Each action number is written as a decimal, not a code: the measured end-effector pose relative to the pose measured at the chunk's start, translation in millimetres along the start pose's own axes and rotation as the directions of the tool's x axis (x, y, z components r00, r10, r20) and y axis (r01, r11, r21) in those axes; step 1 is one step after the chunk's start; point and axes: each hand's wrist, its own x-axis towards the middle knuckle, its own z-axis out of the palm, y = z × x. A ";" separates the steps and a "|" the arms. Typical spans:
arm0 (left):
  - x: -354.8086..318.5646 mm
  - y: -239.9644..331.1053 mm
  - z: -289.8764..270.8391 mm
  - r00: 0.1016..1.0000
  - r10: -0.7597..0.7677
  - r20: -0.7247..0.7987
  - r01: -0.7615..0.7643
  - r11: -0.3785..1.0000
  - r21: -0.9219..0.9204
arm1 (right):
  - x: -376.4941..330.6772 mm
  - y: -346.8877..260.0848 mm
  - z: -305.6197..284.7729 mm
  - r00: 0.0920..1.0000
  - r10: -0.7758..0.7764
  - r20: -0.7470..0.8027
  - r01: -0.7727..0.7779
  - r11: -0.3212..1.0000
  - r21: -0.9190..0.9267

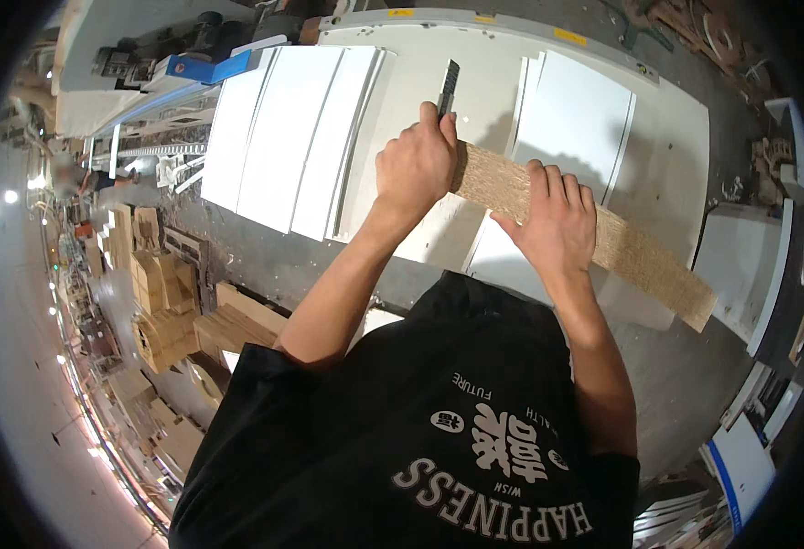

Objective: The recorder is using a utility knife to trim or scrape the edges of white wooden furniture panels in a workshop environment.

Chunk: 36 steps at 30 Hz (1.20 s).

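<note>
Evidently both hands are busy at the pale worktable (681, 156). The left hand (416, 160) is closed around a slim dark cutter (449, 87), whose segmented end sticks up past the fist and points toward the far side. That fist sits right at the left end of a long, narrow brown board (653, 254) with a coarse, flecked face. The right hand (557, 224) grips the same board near its middle, the four fingers laid close together over its face toward the far edge and the thumb spread out at the near edge. The board slants across the worktable, from the left hand down to the near right, where its end juts past the table's edge.

To the left, several white panels (278, 137) lie overlapping. More white sheets (571, 105) lie on the far right, beyond the right hand. Along the far edge runs a pale bar (525, 27) bearing small yellow labels. The wearer's black T-shirt (329, 439) with white print fills the near side. Well off to the left, cardboard boxes (160, 320) are stacked on the floor, and another person (100, 181) is farther back.
</note>
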 end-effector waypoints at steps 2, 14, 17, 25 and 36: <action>6.5 -23.7 9.1 1.000 0.005 0.019 -0.004 1.000 -0.030 | -1.4 -0.5 1.5 1.000 0.001 -0.012 -0.002 0.999 -0.033; -123.5 -63.1 -19.8 0.976 0.216 0.013 -0.215 0.976 -0.021 | -3.9 -2.3 -0.6 1.000 0.007 0.007 -0.006 0.998 -0.061; -121.7 -71.3 -14.4 0.979 0.202 0.021 -0.202 0.979 0.025 | -4.0 -3.1 1.3 1.000 0.006 -0.002 -0.006 0.998 -0.068; -94.5 -94.9 -16.9 0.953 0.292 0.086 -0.298 0.951 0.081 | -3.6 -3.3 -0.8 0.999 0.015 0.030 -0.013 0.998 -0.063; -40.4 -95.9 -15.8 0.927 0.371 0.056 -0.375 0.922 0.101 | -3.7 -1.6 2.2 0.999 0.007 0.035 -0.005 0.998 -0.057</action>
